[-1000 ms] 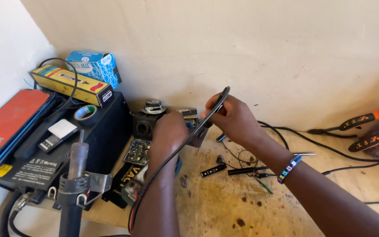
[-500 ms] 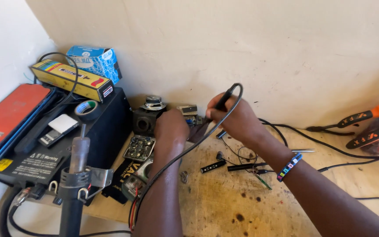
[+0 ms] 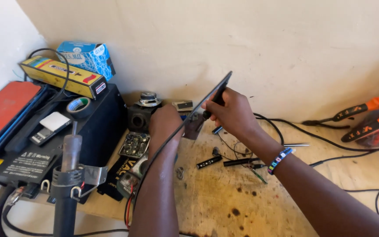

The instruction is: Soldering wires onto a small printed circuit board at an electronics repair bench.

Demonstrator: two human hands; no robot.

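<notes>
My right hand (image 3: 232,113) grips a black soldering iron (image 3: 218,95) like a pen, its handle pointing up and to the right. A black cord runs from the iron down over my left forearm. My left hand (image 3: 165,125) is closed over a small part just left of the iron's tip; what it holds is hidden behind the hand. Both hands hover above the wooden bench (image 3: 224,193), near a small speaker (image 3: 148,99) and a green circuit board (image 3: 134,144).
A black station box (image 3: 106,116) stands at left with a tape roll (image 3: 78,105), a yellow box (image 3: 62,75) and a blue box (image 3: 86,55) on it. A hot-air wand (image 3: 69,175) sits in its holder in front. Orange-handled screwdrivers (image 3: 365,116) and cables lie at right.
My right hand has tilted the soldering iron back and forth and moved slightly left and up. The view has shifted a little to the right. My left hand stays in place.
</notes>
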